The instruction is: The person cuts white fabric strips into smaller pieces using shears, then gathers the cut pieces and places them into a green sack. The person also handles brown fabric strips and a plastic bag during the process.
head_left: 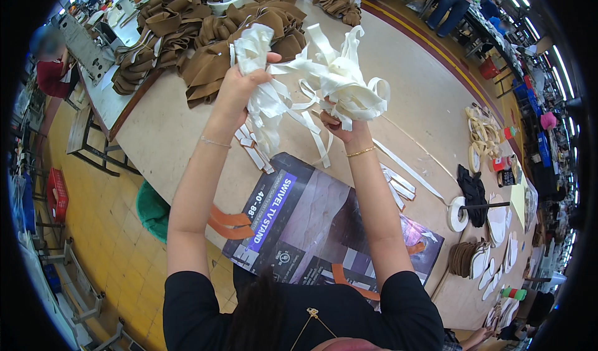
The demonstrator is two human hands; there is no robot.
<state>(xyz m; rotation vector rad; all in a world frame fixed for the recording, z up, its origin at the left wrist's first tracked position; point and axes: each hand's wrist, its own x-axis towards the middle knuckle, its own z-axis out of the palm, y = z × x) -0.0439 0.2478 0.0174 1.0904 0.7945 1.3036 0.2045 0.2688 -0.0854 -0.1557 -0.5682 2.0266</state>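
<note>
White ribbon (355,92) is grasped in left hand (245,84) and right hand (337,127) — I'd worry it could knot if tugged while tangled.

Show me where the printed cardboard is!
In the head view, the cardboard is low in the middle, at the table's near edge, below the right hand, with orange strips by its left side.
</note>
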